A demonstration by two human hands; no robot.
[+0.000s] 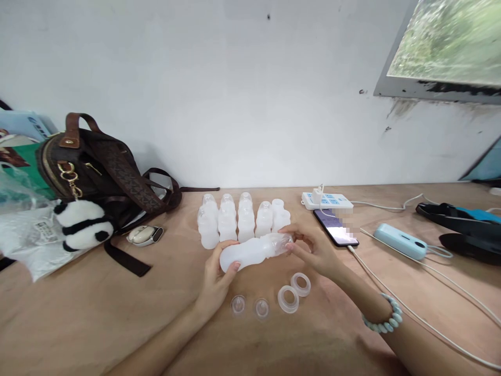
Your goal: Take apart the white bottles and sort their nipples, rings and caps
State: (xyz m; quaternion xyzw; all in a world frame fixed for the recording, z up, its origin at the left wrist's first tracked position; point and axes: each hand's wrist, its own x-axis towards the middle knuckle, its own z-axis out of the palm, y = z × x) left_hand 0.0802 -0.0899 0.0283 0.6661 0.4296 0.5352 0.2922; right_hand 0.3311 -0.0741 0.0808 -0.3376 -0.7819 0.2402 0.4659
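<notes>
A frosted white baby bottle [250, 251] lies nearly level above the table, its base to the left and its clear top [278, 244] to the right. My left hand [217, 271] is wrapped round the base end. The fingertips and thumb of my right hand [309, 248] pinch the clear top. Below the bottle, two clear nipples [238, 304] lie apart on the table. To their right are two translucent collar rings [288, 299], side by side. Behind the held bottle stand several similar white bottles [246, 219], most with clear tops; one at the right is partly hidden.
On the left sit a dark backpack [105, 172], a panda plush [84, 224], a plastic bag [31, 245] and a beige earphone case [144, 235]. A power strip [332, 201], phone [336, 230], light-blue device [400, 241], white cables and a black strapped item [465, 224] occupy the right.
</notes>
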